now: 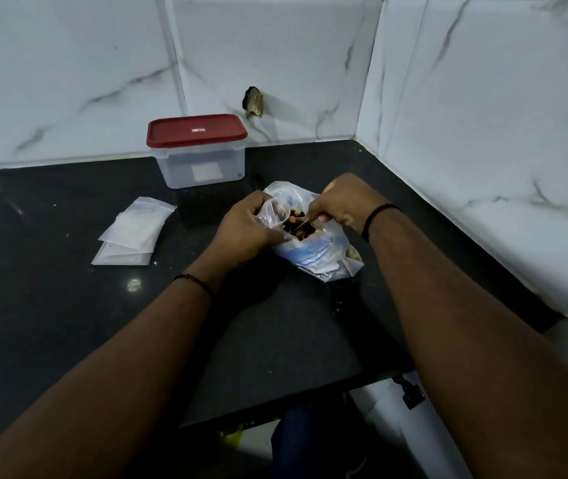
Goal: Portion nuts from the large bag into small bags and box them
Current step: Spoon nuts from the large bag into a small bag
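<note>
At the centre of the frame the large bag [313,250] of mixed nuts [298,224] sits on the black counter [51,305]. The left hand [244,229] grips the bag's left rim, fingers curled round the plastic and holding the mouth wide. The right hand [341,202] pinches a thin spoon [305,224] whose tip dips into the nuts. Left of centre lie the small bags [134,233], flat and overlapping. Above them, toward the upper middle, stands the clear box [203,167] with its red lid [196,130] on, against the marbled wall.
</note>
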